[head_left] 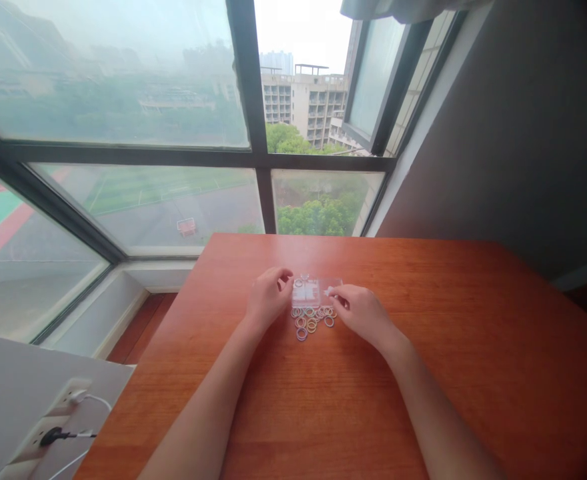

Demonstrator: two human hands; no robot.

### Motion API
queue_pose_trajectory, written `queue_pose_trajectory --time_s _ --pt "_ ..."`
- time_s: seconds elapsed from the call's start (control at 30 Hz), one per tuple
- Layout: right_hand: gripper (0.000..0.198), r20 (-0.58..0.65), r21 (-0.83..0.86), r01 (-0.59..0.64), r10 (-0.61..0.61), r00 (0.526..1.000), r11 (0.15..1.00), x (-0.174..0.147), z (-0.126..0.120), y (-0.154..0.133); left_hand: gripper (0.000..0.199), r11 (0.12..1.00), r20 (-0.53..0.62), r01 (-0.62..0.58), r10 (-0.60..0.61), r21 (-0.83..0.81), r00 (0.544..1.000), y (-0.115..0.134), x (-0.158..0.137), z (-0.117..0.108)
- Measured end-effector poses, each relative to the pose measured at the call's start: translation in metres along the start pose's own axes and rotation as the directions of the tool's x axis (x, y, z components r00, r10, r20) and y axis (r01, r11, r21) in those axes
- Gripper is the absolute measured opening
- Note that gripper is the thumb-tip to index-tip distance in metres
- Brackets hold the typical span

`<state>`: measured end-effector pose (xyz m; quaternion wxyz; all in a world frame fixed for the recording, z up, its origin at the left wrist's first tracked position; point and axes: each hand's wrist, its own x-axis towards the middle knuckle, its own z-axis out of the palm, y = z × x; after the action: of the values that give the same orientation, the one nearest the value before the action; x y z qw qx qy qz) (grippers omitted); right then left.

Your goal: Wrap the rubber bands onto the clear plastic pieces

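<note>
A clear plastic box (305, 303) with small compartments lies open on the table, its transparent lid (337, 283) folded out to the right. White pieces and at least one ring show inside it. My left hand (271, 293) is at the box's left side, with curled fingers and thumb around its edge. Between the thumb and fingers of my right hand (361, 308) is a small white piece (329, 291), held over the lid side; its exact kind is too small to make out. Several pastel rings (301, 333) lie in front of the box, some overlapping.
The brown wooden table (293, 413) extends around both arms, its left edge slanting beside the wall. Behind it stand dark-framed windows (261, 160), one pane tilted outward. Wall sockets (38, 437) with plugged-in cables are at the lower left.
</note>
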<state>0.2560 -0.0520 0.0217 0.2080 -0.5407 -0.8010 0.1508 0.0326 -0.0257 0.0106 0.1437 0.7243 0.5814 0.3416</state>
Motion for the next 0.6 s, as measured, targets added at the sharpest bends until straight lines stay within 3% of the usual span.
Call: queue_pose_trajectory --time_s 0.23,0.37,0.6 --pt "0.021 0.156 -0.022 0.063 -0.059 0.986 0.998 -0.003 0.005 -0.017 0.017 1.0 0.04 -0.011 0.012 -0.015 0.999 -0.005 -0.001 -0.007" --pt "0.024 0.19 -0.071 0.119 -0.104 0.976 0.99 -0.005 0.016 -0.026 0.017 1.0 0.037 -0.018 0.019 -0.012 0.999 -0.004 -0.001 -0.008" --pt "0.014 0.218 -0.061 0.105 -0.089 0.972 0.993 -0.005 0.016 -0.023 0.015 0.999 0.042 -0.045 0.046 -0.022 0.998 0.001 -0.001 -0.007"
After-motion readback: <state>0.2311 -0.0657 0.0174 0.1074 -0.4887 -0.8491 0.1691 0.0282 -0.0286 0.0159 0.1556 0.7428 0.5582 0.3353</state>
